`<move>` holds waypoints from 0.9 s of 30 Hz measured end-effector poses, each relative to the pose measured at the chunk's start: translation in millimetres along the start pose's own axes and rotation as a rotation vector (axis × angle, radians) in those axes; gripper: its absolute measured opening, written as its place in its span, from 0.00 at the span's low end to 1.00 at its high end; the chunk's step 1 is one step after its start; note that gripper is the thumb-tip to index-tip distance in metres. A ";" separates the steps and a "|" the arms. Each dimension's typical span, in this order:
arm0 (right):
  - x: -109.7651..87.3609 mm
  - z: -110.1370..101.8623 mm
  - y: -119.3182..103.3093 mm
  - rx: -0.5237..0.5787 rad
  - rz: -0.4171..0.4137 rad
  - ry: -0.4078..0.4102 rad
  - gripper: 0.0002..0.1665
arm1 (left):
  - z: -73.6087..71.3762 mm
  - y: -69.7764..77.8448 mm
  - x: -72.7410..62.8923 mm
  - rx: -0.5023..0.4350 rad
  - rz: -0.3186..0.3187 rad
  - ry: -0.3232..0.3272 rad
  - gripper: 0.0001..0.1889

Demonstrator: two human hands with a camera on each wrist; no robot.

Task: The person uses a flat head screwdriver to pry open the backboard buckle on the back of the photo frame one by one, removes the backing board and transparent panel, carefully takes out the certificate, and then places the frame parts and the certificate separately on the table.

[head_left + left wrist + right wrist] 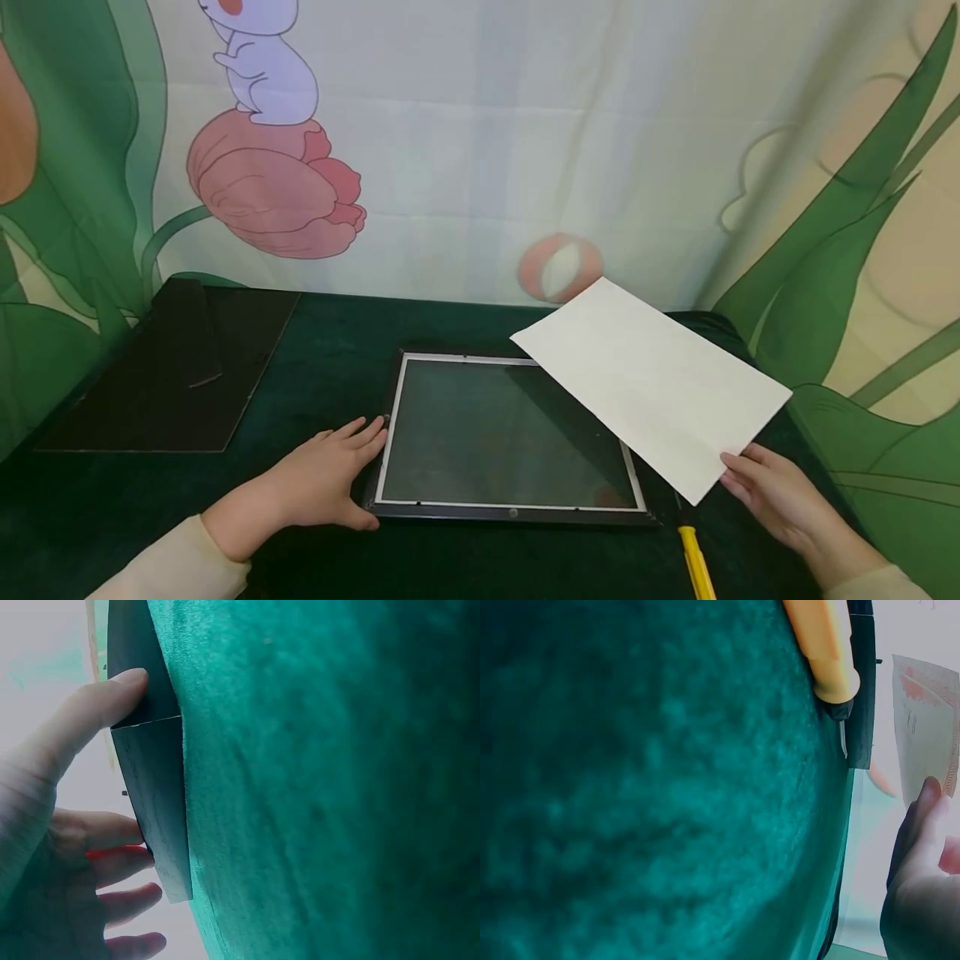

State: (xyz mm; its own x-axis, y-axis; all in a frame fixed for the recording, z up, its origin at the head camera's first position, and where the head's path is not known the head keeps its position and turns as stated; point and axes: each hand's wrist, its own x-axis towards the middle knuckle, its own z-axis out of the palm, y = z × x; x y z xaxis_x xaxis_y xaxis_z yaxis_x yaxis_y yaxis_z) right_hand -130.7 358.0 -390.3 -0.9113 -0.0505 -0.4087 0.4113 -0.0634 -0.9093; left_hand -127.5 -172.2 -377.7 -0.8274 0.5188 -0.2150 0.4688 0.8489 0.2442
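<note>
A dark picture frame (480,513) with a white inner edge lies on the green cloth, a glass pane (480,433) inside it. My left hand (322,479) rests against its near left corner, fingers spread; in the left wrist view the thumb (124,694) touches one side and the fingertips reach the other. With my right hand (776,500) I pinch a corner of a white sheet of paper (652,383), held tilted above the right part of the frame. The right wrist view shows a reddish print on the underside of the sheet (926,727).
A yellow-handled screwdriver (696,558) lies by the frame's near right corner, its shaft partly under the sheet. At the left lies a black backing board (142,400) with a stand flap. A printed curtain (450,167) hangs behind the green cloth (337,333).
</note>
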 end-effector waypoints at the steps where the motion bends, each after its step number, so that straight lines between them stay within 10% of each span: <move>1: -0.7 -1.6 0.6 0.004 0.001 0.004 0.21 | 0.6 -0.1 0.3 0.005 0.003 0.004 0.54; 27: -7.7 -20.3 10.4 0.275 0.041 0.074 0.19 | 1.9 1.9 0.1 0.042 -0.005 0.017 0.53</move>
State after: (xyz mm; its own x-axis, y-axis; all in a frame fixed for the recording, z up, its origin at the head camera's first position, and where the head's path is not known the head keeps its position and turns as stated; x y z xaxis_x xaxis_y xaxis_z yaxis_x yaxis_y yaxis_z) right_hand -119.8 377.9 -398.2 -0.8885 0.0132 -0.4586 0.4288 -0.3314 -0.8404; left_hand -126.1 -170.3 -379.1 -0.8346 0.5133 -0.2000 0.4771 0.8550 0.2036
